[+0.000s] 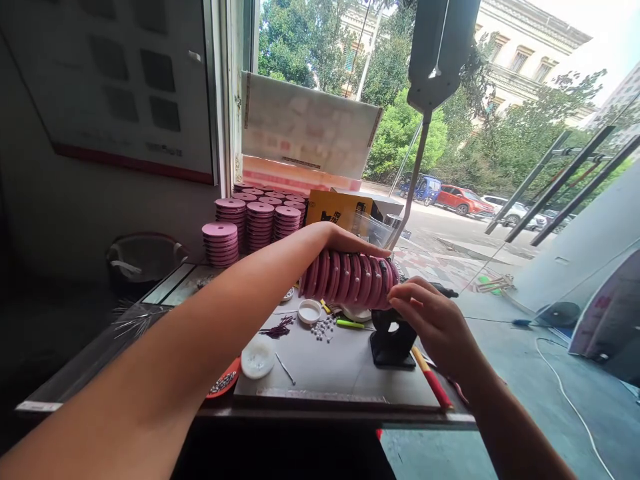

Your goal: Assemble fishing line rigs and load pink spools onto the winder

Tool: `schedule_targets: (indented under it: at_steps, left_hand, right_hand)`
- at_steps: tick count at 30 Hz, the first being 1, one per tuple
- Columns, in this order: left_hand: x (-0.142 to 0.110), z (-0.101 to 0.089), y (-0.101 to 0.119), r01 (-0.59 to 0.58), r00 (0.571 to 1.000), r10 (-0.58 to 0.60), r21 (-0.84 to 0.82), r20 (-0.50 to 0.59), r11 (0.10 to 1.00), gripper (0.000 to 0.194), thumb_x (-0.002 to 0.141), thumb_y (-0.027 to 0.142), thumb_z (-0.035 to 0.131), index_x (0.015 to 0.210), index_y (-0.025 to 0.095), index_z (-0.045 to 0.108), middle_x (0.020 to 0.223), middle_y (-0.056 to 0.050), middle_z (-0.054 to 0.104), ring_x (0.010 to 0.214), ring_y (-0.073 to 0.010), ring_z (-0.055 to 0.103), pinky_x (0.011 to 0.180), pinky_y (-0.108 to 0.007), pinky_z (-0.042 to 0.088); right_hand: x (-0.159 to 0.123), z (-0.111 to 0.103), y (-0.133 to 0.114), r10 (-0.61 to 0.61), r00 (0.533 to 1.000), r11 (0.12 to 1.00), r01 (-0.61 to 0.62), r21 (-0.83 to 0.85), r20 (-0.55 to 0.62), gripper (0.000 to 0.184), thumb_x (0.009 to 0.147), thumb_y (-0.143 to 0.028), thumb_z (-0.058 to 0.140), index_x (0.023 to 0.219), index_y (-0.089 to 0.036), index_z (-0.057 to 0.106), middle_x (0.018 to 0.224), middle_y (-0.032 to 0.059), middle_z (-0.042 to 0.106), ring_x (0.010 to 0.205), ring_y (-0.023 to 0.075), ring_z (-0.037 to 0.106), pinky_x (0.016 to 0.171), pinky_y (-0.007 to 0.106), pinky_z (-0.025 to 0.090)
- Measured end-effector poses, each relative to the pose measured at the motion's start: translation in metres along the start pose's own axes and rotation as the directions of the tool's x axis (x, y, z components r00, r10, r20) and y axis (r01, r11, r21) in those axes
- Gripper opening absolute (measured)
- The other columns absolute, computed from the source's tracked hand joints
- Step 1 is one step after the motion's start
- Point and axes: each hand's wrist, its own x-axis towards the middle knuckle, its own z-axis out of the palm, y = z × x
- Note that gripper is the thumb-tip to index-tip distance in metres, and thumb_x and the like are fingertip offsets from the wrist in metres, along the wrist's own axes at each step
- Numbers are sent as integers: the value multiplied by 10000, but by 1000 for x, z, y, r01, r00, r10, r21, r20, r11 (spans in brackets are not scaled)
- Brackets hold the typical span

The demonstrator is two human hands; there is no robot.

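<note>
A row of pink spools [345, 280] lies sideways in front of me, with small white beads along its near side. My left hand [350, 240] reaches over the top of the row, bent at the wrist. Its fingers run along the back and are partly hidden. At the right end, my right hand [425, 310] has its fingertips pinched together against the last spool; what is between them is too small to make out. Under that end stands a black stand [393, 347]. Loose white beads [324, 329] and a bright green tool [350, 325] lie below the row.
Stacks of pink spools [220, 243] and a yellow box [325, 208] stand behind. On the table are a white round dish [257, 357], a thin metal rod [285, 369], dark strands [278, 327] and an orange dish [225, 380]. A red-and-yellow stick [434, 380] lies right.
</note>
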Motion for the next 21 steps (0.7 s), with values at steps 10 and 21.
schedule_targets:
  at_steps: [10, 21]
  left_hand:
    - [4, -1, -2, 66, 988, -49, -120, 147, 991, 524, 619, 675, 526, 841, 221, 662, 684, -54, 672, 770, -239, 631, 682, -325, 500]
    - [6, 0, -4, 75, 989, -55, -143, 137, 987, 538, 605, 682, 534, 843, 218, 662, 692, -65, 675, 774, -251, 635, 693, -347, 505]
  right_hand:
    - [0, -2, 2, -84, 996, 994, 85, -73, 23, 170, 882, -287, 453, 787, -190, 555, 786, 20, 487, 670, 149, 487, 583, 264, 392]
    - [-7, 9, 6, -179, 979, 977, 165, -138, -93, 129, 878, -239, 471, 781, -198, 545, 822, 26, 495, 676, 140, 505, 586, 247, 422]
